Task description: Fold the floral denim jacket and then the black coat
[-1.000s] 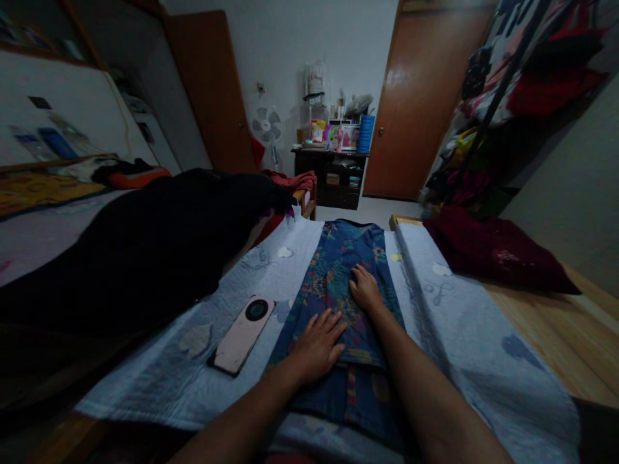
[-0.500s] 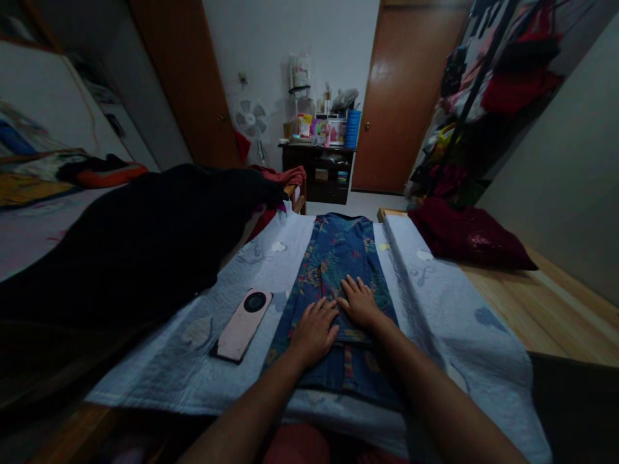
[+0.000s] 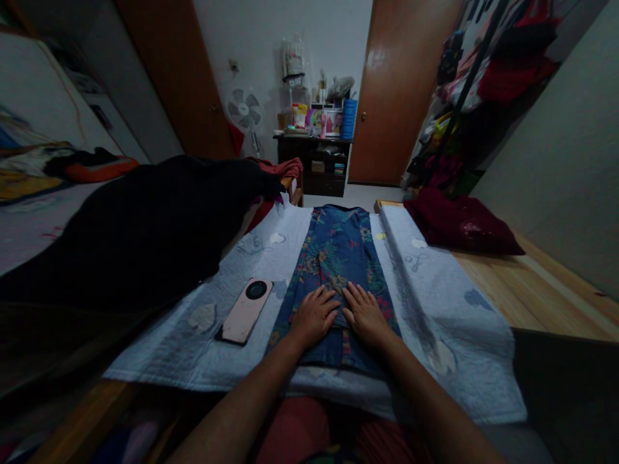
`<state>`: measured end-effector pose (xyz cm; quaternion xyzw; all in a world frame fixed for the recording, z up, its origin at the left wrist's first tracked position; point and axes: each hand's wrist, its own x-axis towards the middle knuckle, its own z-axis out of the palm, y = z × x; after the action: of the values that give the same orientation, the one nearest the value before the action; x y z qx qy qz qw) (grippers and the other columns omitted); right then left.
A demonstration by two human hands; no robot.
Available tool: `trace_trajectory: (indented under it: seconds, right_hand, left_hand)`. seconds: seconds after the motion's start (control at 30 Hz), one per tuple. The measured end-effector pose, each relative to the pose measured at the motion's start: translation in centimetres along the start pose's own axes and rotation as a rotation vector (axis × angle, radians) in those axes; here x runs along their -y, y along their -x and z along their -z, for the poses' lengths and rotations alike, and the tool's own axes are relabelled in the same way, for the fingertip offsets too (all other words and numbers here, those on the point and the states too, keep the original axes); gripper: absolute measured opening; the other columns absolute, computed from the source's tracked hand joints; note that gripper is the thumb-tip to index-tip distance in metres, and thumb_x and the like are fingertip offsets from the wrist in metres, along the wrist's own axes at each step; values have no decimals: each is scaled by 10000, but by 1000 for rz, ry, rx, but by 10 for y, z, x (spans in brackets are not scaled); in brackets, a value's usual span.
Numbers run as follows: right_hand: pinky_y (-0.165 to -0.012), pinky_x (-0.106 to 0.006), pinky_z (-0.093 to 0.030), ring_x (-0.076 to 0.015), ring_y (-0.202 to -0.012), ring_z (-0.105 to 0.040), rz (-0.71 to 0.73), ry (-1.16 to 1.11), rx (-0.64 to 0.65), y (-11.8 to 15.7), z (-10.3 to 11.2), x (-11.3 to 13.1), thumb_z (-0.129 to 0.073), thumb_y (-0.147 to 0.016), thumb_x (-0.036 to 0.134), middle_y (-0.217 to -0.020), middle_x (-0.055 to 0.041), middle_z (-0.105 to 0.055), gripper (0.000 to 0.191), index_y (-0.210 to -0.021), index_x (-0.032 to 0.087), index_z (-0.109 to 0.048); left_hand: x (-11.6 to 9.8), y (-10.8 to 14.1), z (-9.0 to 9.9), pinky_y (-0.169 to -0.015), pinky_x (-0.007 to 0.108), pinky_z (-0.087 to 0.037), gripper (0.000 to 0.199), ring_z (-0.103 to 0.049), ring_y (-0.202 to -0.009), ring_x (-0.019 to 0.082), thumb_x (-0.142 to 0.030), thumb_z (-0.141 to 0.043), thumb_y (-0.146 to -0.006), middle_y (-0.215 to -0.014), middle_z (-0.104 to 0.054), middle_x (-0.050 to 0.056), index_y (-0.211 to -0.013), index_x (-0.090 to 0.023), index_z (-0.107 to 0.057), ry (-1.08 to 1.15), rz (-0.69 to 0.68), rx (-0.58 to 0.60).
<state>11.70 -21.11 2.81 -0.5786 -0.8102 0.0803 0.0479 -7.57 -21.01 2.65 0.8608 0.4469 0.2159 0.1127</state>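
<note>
A dark blue garment with a floral and leaf print (image 3: pixel 338 248) lies folded into a long strip on a pale blue quilted cloth (image 3: pixel 435 309). My left hand (image 3: pixel 314 317) rests flat on its near part, fingers spread a little. Beside it, my right hand (image 3: pixel 366 314) also lies flat on the garment, fingers pointing away from me. A small gap separates the two hands, and neither grips the fabric. Left of the garment is a pink phone (image 3: pixel 246 311) with a round black camera, lying back side up.
A large black cloth (image 3: pixel 145 219) is heaped on the left. On the right, a folded maroon garment (image 3: pixel 459 222) sits partly on bare wooden boards (image 3: pixel 541 283). A fan (image 3: pixel 244 109), a dark shelf (image 3: pixel 313 167) and hanging clothes (image 3: pixel 512 71) stand farther back.
My right hand has slid towards me over the garment, now level with my left. My left hand stays on the fabric. The view has shifted slightly.
</note>
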Motion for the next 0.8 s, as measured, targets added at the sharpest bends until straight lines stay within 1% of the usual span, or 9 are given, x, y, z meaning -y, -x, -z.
trace_trajectory:
  seconds: [0.1, 0.17, 0.27, 0.37, 0.47, 0.63, 0.8]
  right_hand:
    - [-1155, -479, -177, -264, -1447, -185, 1, -7, 6, 8, 2, 0, -367, -964, 395, -1575, -59, -216, 554, -1485, 212, -319]
    - [-1156, -479, -177, -264, -1449, -175, -6, -11, 12, 12, 3, 0, -371, -964, 389, -1576, -56, -215, 548, -1482, 217, -327]
    - [-1157, -479, -181, -261, -1452, -166, -4, -18, 12, 18, 3, -2, -377, -964, 379, -1576, -53, -216, 540, -1481, 229, -329]
    - [-1149, -475, -208, -258, -1452, -164, 10, -28, -6, 25, 1, -5, -385, -963, 392, -1572, -60, -229, 546, -1482, 233, -326]
    - [-1145, -466, -221, -259, -1452, -166, 25, -32, -32, 34, -2, -8, -386, -962, 406, -1570, -66, -235, 551, -1479, 221, -335]
    - [-1151, -458, -207, -247, -1451, -172, 40, -18, -49, 49, -6, -11, -395, -954, 409, -1563, -64, -257, 562, -1476, 210, -339]
    - [-1151, -457, -202, -251, -1453, -160, 25, -27, -34, 57, -5, -10, -392, -949, 429, -1562, -70, -261, 583, -1480, 194, -331]
  left_hand:
    - [1, 2, -2, -1096, 452, -326, 272, -424, -1329, 212, -258, -494, -942, -1302, -614, 21, -1183, -257, -619, 61, -66, -7]
    - [1, 4, -3, -1096, 454, -326, 269, -467, -1298, 200, -247, -487, -946, -1266, -640, 27, -1179, -245, -621, 99, -81, -12]
    - [0, 8, -2, -1082, 460, -350, 264, -498, -1273, 211, -232, -508, -935, -1247, -654, 31, -1167, -237, -632, 149, -62, -15]
    - [-1, 13, 2, -1066, 448, -378, 269, -514, -1259, 216, -204, -537, -914, -1234, -663, 35, -1159, -238, -641, 209, -35, -25]
    - [0, 18, 7, -1072, 440, -381, 276, -530, -1243, 211, -182, -559, -894, -1228, -666, 34, -1149, -240, -649, 266, -32, -39]
    - [2, 27, 9, -1103, 446, -352, 323, -512, -1265, 204, -170, -553, -885, -1274, -638, 44, -1190, -244, -630, 285, -40, -16]
    - [1, 36, 12, -1145, 469, -272, 425, -411, -1352, 217, -269, -570, -888, -1415, -516, 68, -1312, -246, -539, 234, -35, 84]
